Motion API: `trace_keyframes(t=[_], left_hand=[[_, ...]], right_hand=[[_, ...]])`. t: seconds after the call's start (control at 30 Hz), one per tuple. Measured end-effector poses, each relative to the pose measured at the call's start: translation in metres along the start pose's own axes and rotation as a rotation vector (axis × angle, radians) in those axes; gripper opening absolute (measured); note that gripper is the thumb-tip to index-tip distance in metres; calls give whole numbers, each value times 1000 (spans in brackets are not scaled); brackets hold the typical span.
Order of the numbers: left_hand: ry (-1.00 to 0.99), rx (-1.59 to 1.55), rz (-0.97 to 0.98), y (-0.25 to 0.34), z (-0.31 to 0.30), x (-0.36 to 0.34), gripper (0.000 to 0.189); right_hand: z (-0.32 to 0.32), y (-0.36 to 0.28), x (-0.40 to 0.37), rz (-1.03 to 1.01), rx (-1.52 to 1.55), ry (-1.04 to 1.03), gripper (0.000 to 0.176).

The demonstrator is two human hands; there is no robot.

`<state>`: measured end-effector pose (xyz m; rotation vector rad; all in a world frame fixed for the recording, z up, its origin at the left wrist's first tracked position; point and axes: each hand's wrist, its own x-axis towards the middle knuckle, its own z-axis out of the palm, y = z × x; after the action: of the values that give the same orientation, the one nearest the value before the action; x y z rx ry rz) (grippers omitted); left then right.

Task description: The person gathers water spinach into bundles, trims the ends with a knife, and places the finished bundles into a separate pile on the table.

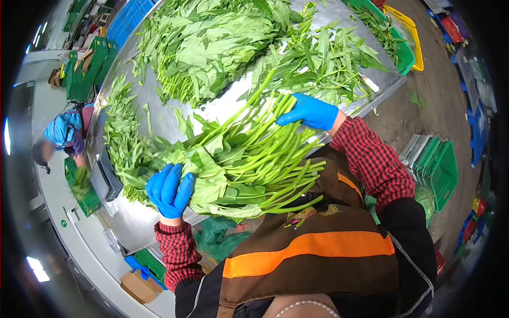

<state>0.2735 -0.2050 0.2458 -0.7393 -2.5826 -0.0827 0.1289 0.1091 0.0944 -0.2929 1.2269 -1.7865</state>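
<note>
A large bunch of leafy green stems (249, 164) lies across both my hands above the near edge of the metal table (366, 103). My left hand (170, 190), in a blue glove, is wrapped against the leafy end. At the cut-stem end, my right hand (310, 111), also blue-gloved, pinches some of the stems between thumb and fingers. Beyond the bunch rises a big heap of the same greens (212, 47). Looser stems (323, 63) are spread to its right, and another row of greens (124, 132) lies along the left side.
Another person (66, 130) in blue stands at the far left, a hand near greens in a green crate (85, 196). A dark device (106, 172) sits at the table's left edge. Green crates (442, 172) stand at right; a cardboard box (140, 286) is lower left.
</note>
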Motion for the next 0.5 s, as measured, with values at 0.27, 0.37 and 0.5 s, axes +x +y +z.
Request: trace_keyframes(t=[0.27,0.37,0.5], left_hand=[[-28,-35,-42,0,-1,-1,26],[-12,-41,-30,0,-3,1,29],[-10,-34,-12,-1,-5,3,32]], right_hand=[[0,0,-10,-127,-16,157,30],[5,-6,-14,-135,-144,192,24],[5,2,-12,-173,-100,213,22]])
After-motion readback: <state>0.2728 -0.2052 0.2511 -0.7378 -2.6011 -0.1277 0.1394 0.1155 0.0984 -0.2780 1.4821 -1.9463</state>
